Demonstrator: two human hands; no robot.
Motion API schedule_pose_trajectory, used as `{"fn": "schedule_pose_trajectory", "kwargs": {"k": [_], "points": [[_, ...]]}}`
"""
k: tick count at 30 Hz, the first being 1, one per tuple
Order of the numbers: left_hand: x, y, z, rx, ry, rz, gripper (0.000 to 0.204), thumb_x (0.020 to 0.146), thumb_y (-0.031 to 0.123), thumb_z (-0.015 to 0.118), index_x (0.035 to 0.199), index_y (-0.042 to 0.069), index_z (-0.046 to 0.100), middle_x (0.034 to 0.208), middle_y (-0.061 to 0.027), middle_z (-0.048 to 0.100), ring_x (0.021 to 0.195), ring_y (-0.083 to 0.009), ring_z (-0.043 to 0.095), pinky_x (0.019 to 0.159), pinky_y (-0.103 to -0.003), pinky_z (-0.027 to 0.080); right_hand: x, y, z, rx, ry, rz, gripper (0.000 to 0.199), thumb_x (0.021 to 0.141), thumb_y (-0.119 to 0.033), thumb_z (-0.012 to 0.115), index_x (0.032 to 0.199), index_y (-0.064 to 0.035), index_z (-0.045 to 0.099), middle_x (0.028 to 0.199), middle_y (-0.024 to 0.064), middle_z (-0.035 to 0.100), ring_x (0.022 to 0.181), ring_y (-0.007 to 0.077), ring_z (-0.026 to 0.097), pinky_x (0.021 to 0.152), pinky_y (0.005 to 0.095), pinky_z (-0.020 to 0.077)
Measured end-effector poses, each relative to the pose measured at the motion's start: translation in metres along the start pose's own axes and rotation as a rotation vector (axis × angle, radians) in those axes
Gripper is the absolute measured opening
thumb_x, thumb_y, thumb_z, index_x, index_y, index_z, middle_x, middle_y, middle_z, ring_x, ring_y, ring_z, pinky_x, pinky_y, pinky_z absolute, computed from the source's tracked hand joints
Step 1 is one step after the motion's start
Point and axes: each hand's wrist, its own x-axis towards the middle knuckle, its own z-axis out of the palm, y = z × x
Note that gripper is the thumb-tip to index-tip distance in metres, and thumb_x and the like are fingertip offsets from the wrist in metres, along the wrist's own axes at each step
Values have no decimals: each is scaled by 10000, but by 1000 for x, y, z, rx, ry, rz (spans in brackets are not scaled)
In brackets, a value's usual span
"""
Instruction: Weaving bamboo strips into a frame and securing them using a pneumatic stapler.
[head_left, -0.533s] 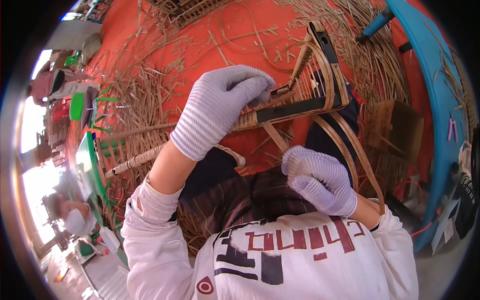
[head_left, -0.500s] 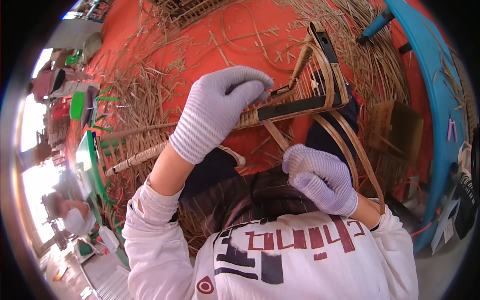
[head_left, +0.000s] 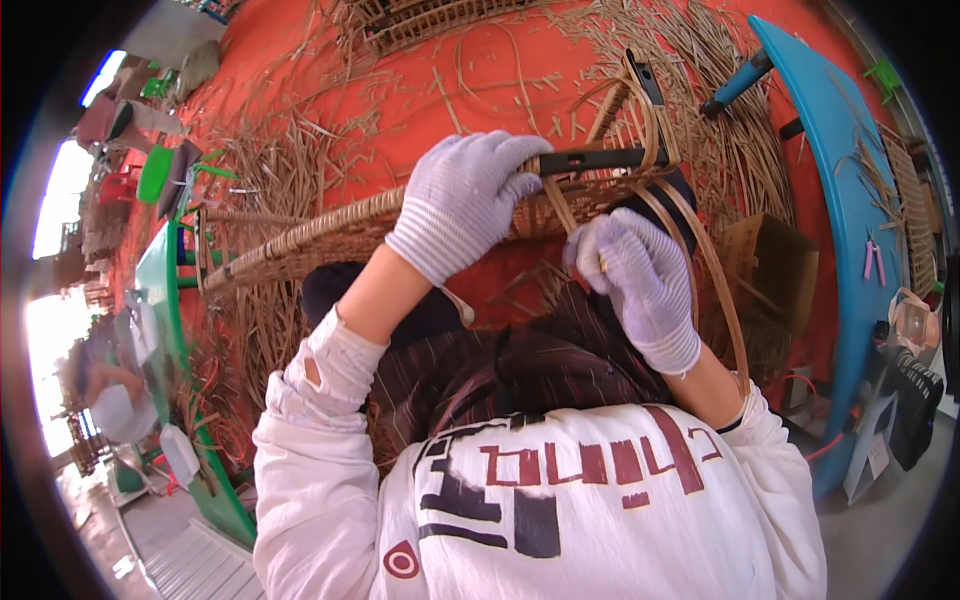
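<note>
A long woven rattan frame (head_left: 320, 238) with a dark metal bar lies across my lap, tilted up to the right. My left hand (head_left: 465, 200), in a pale striped glove, grips the frame's top edge near the bar. My right hand (head_left: 640, 280), gloved the same, is closed on a thin rattan strip (head_left: 700, 250) that loops out from the frame's right end and curves down past my wrist. Both hands sit close together at that end.
Loose rattan strips and offcuts (head_left: 260, 160) litter the orange floor. Another woven panel (head_left: 440, 20) lies at the top. A blue board (head_left: 835, 170) stands on the right, next to a brown box (head_left: 765, 260). Green furniture (head_left: 165, 270) stands on the left.
The woven frame has swung up toward me and turned more level. My right hand rose from my lap to the frame's right end. My left hand shifted right along the top edge.
</note>
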Motion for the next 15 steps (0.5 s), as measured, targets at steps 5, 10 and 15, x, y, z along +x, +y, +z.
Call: {"fn": "schedule_pose_trajectory", "kwargs": {"k": [5, 10, 15], "points": [[-4, 1, 4, -47, 111, 82, 325, 791, 162, 719, 1112, 147, 669, 937, -69, 664, 882, -297, 650, 752, -417, 525, 6, -17, 7, -162, 52, 36, 345, 1055, -203, 454, 758, -42, 521, 632, 24, 448, 588, 106, 404, 804, 341, 474], [-8, 6, 6, -34, 183, 170, 208, 786, 188, 729, 991, 162, 709, 935, -47, 662, 876, -277, 662, 740, -406, 537, 21, -33, 25, -183, 26, 18, 349, 1050, -233, 496, 761, -43, 547, 634, 28, 469, 583, 99, 405, 785, 331, 479], [-7, 12, 10, -98, 290, 52, 100, 771, 208, 746, 855, 159, 724, 862, -26, 674, 777, -268, 670, 687, -394, 538, 34, -39, 17, -125, -123, -43, 339, 1052, -247, 499, 860, 9, 610, 760, 97, 594, 760, 188, 585, 865, 348, 490]]}}
